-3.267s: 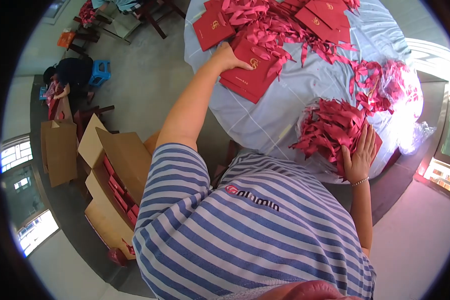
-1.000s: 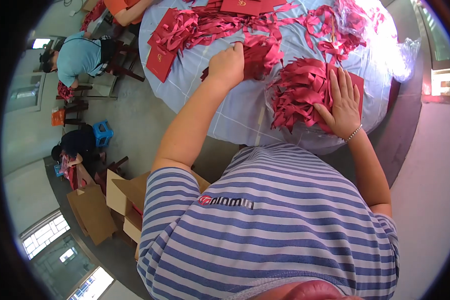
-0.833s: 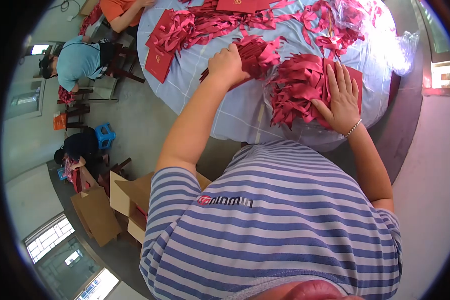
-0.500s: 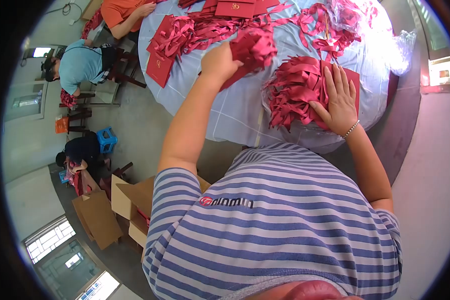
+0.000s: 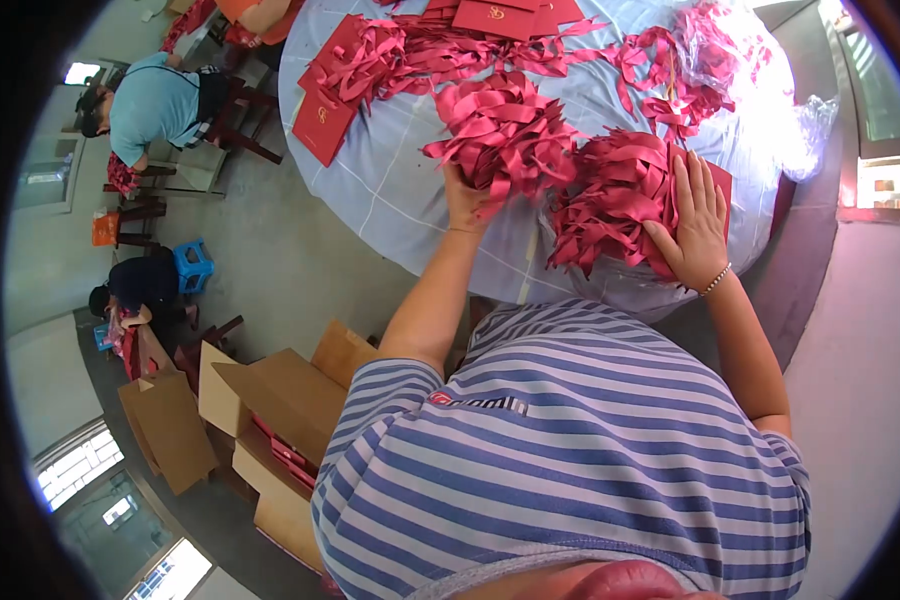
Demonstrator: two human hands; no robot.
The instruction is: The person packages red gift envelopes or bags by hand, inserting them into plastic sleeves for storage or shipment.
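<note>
My left hand [image 5: 465, 200] is wrapped round a red bundle [image 5: 510, 135] with many looped ribbons, held over the table [image 5: 390, 200]. Its fingertips are partly hidden under the ribbons. My right hand [image 5: 698, 225], with a beaded bracelet, lies flat with stretched fingers on a second stack of red ribboned bags [image 5: 620, 200]. The two ribbon masses nearly touch. Clear plastic shows under the right-hand stack. Further back lie red bags with gold print [image 5: 495, 15] and their tangled ribbons [image 5: 450, 60]. One red bag [image 5: 322, 125] lies at the table's left.
Open cardboard boxes [image 5: 290, 390] stand on the floor at my left, with red items inside one. A blue stool [image 5: 192, 267] is beside a crouching person [image 5: 148, 285]. Another person in light blue [image 5: 155, 105] bends over at far left. Plastic wrap [image 5: 815, 135] hangs at the table's right.
My left hand has moved right and lower with its bundle, which has turned so its ribbons face up beside the other stack. My right hand stays on its stack.
</note>
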